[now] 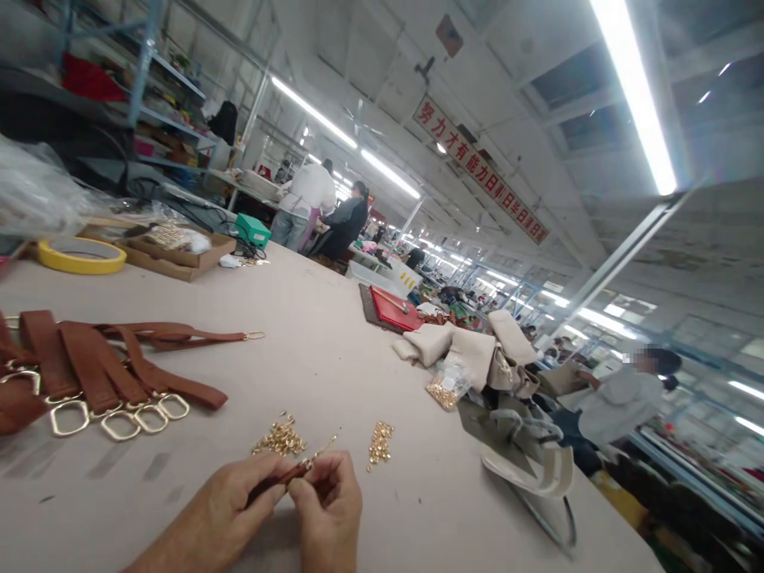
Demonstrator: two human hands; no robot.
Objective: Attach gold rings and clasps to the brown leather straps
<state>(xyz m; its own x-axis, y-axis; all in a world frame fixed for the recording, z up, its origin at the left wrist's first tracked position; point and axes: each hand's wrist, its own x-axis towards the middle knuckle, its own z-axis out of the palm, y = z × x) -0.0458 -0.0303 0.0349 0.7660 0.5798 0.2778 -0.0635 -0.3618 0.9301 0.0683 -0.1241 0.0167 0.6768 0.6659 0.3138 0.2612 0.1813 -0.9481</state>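
Observation:
My left hand (pixel 230 505) pinches a narrow brown leather strap (pixel 278 482) low over the table. My right hand (pixel 328 505) is closed at the strap's other end, where a small gold metal fitting (pixel 322 448) sticks up past the fingertips. Whether the right fingers also hold a stud is hidden. Just beyond the hands lies a pile of small gold studs (pixel 280 438). A smaller group of gold studs (pixel 380 444) sits to the right. On the left, several brown leather straps (pixel 99 370) with gold oval rings (pixel 121 425) lie side by side.
Yellow tape (pixel 82 256) and a cardboard tray (pixel 173 259) are at the back left, near a green box (pixel 253 230). Beige bags (pixel 471 354), a bag of gold pieces (pixel 445 390) and a red pouch (pixel 394 309) line the right edge. A person (pixel 621 402) sits beyond it.

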